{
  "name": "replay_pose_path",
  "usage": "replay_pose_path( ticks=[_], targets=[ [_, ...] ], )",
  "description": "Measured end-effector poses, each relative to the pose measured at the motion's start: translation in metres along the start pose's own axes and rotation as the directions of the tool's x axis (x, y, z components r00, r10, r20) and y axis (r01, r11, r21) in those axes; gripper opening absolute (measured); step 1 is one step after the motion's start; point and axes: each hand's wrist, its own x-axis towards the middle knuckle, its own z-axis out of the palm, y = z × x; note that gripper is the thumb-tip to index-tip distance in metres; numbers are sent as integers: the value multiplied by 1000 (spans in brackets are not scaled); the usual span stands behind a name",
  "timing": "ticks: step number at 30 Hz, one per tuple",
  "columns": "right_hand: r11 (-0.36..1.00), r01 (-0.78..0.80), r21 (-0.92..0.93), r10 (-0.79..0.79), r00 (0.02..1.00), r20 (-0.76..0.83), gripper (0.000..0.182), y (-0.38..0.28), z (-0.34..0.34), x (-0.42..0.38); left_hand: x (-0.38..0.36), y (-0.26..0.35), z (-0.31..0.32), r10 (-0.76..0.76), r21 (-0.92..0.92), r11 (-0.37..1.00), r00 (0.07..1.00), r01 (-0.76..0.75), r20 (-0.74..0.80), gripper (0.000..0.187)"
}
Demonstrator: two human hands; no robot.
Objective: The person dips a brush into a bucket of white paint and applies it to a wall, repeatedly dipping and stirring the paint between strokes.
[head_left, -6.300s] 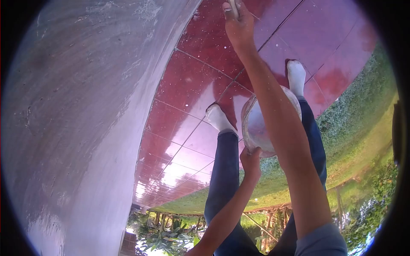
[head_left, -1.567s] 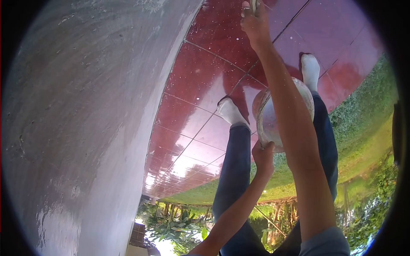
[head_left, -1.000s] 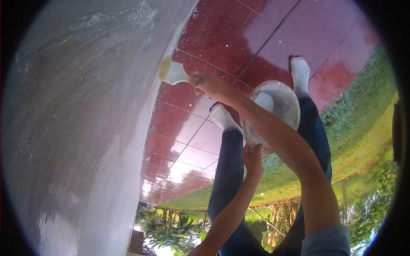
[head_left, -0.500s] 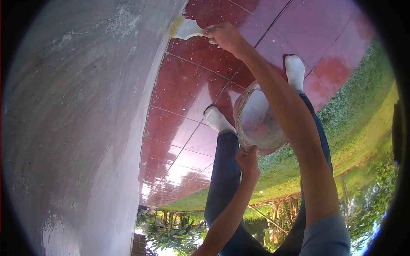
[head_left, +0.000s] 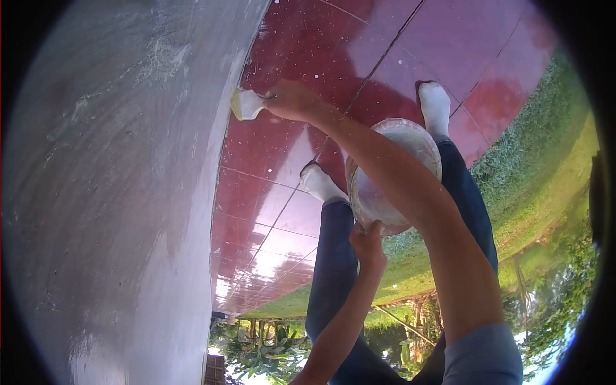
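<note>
In my right hand [head_left: 290, 101], closed round its handle, is a flat paintbrush [head_left: 251, 104] with a white handle and yellowish bristles. The bristle end meets the foot of the grey wall [head_left: 128, 192], where it joins the red tiled floor. My left hand [head_left: 368, 239] grips the near rim of a round, whitish smeared tub [head_left: 353, 196], thumb over the edge. The tub hangs between my legs, partly covered by my right forearm. Its inside looks pale and wet.
Shiny red tiles [head_left: 289, 58] with white specks lie beneath my feet, which wear white socks [head_left: 434, 106]. Grass [head_left: 520, 154] borders the tiles on the right. Plants and trees [head_left: 276, 350] show at the bottom of the view.
My right hand has drawn the brush along the wall's foot, down and a little left in the view. The tub has tilted slightly, showing more of its inside; my left hand still grips it.
</note>
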Motion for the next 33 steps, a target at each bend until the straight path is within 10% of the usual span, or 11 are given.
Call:
replay_pose_path(
  ticks=[3,6,12,16,22,24,30,32,33],
  targets=[
    [996,28,85,16,877,-480,33,5,-64,18,-1,-1,-4,7,2,1000,1000,-7,-11,27],
    [993,-104,53,98,499,-861,28,29,-93,79,3,-10,-14,12,52,999,999,-14,34,31],
    [995,-10,-97,-8,983,-184,31,8,9,34,-2,-13,-12,11,42,999,996,-15,88,33],
    [964,-127,236,160,979,-128,32,4,19,14,-2,-5,-7,-21,58,998,999,20,33,28],
    [960,-70,271,137,962,-238,31,-22,-30,-4,-5,-8,-5,28,56,998,999,-29,17,26],
    [771,-141,621,234,970,-71,31,-10,-43,-24,-2,-8,-3,34,57,998,999,-35,28,26],
    [964,-169,204,230,917,-327,23,-16,-21,15,-7,1,5,5,59,998,1000,-5,5,26],
    [958,287,14,-271,917,-291,24,-17,-20,-5,-13,-4,-2,40,49,998,999,-39,-14,25],
    [835,-123,537,143,990,5,23,-19,-33,-22,-8,-12,-9,29,84,996,1000,-28,-5,26]
  ],
)
